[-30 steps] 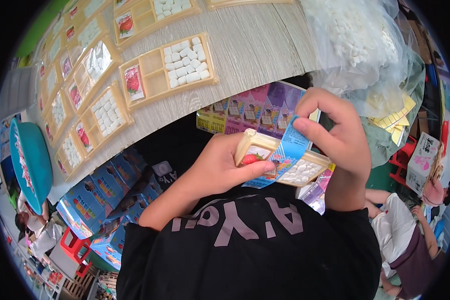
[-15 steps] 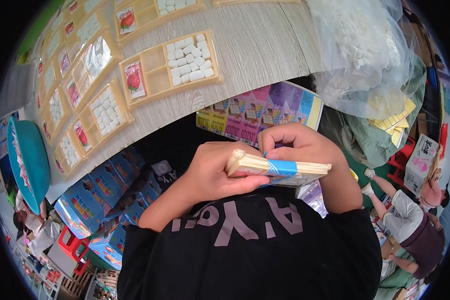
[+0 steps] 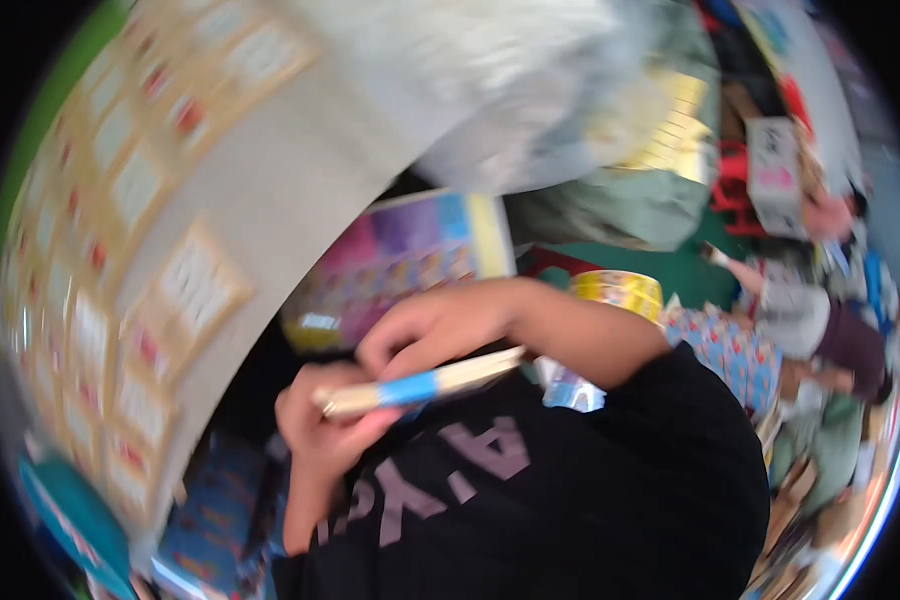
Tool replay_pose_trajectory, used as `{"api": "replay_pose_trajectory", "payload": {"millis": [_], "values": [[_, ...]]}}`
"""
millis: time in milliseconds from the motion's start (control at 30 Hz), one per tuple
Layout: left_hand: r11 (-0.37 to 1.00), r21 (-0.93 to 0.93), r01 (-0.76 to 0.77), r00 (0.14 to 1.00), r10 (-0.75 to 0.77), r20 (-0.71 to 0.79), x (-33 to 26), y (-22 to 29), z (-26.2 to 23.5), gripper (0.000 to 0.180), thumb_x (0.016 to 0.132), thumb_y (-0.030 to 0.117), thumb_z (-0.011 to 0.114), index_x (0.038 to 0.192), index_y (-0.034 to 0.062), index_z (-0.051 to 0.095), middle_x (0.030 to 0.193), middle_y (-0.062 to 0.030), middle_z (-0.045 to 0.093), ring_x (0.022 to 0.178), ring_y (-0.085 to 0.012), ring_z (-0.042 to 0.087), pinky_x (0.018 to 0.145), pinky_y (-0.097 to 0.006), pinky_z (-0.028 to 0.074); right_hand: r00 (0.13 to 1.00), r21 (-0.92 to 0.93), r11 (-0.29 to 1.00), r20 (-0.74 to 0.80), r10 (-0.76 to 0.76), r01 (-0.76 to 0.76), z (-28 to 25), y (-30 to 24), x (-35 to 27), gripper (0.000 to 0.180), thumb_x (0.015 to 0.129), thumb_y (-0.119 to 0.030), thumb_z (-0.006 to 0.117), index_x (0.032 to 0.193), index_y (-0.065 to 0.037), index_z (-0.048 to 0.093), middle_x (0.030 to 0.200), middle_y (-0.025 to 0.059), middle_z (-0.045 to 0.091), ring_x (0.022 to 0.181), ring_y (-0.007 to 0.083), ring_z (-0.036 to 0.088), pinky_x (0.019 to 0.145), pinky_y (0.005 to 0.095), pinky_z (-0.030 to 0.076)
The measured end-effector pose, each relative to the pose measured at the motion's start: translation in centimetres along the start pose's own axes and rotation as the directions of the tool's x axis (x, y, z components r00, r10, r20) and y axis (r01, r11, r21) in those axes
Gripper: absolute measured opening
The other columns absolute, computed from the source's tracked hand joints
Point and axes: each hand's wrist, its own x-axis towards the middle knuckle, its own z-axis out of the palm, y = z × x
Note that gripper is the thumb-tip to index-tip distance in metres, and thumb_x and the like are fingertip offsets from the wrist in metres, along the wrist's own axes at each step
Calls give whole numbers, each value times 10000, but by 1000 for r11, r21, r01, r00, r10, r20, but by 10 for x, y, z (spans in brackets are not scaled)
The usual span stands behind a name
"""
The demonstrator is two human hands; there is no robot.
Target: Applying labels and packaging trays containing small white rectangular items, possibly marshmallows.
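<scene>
A cream plastic tray (image 3: 480, 370) with a blue label (image 3: 410, 389) wrapped across its edge is held edge-on before my chest. My left hand (image 3: 320, 410) is closed round its left end, the thumb along the near side. My right hand (image 3: 450, 320) is bent over the far side near the label, fingers curled against the tray; motion blur and the tray partly hide its fingertips. Behind the hands lies a colourful sticker sheet (image 3: 390, 255), partly under the table's edge.
Similar trays (image 3: 185, 300) with white pieces and red packets cover the table (image 3: 270, 160) at left. A clear plastic bag (image 3: 510, 90) lies at its far end. At lower left are a teal basin (image 3: 75, 520) and blue boxes (image 3: 210, 510). Another person (image 3: 800, 310) is at right.
The view has swung to the right and blurred, so the table now sits further left. The label lies flatter on the tray; my right hand remains at its far side.
</scene>
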Motion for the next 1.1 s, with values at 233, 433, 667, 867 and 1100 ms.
{"api": "replay_pose_trajectory", "payload": {"millis": [233,433,667,867,1100], "values": [[997,-28,66,990,-69,-125,-7,-20,-3,524,703,313,918,901,34,522,822,-69,618,735,-132,591,681,-244,472,993,134,991,-117,11,5,6,19,6,245,992,-265,621,877,-49,623,779,-40,590,725,37,532,617,230,431],[993,30,115,993,-115,9,-1,-39,-23,523,829,262,794,1160,-30,514,1012,-82,586,890,-146,583,799,-272,486,986,188,981,-164,-12,43,6,22,3,244,1009,-278,591,866,-79,591,760,-75,565,683,2,514,579,205,404],[987,-36,158,985,-155,72,2,-26,-16,437,930,99,692,1277,-48,472,1174,-142,595,978,-199,588,859,-324,491,971,249,967,-238,4,57,6,27,7,242,1013,-288,591,883,-84,587,749,-85,551,670,3,520,571,199,405],[986,3,165,986,-165,22,10,-17,-8,441,952,114,678,1293,-52,454,1203,-148,577,1017,-213,584,876,-316,488,962,300,934,-246,-120,194,0,40,12,212,989,-268,591,1043,-66,629,934,-18,629,842,59,595,689,237,469],[992,-67,108,993,-110,-36,3,-27,-11,452,955,96,670,1313,-56,438,1206,-159,581,1034,-226,590,899,-339,499,959,243,948,-245,-143,204,5,42,17,219,976,-259,634,1085,-88,551,983,-33,584,895,49,548,722,222,446]]}}
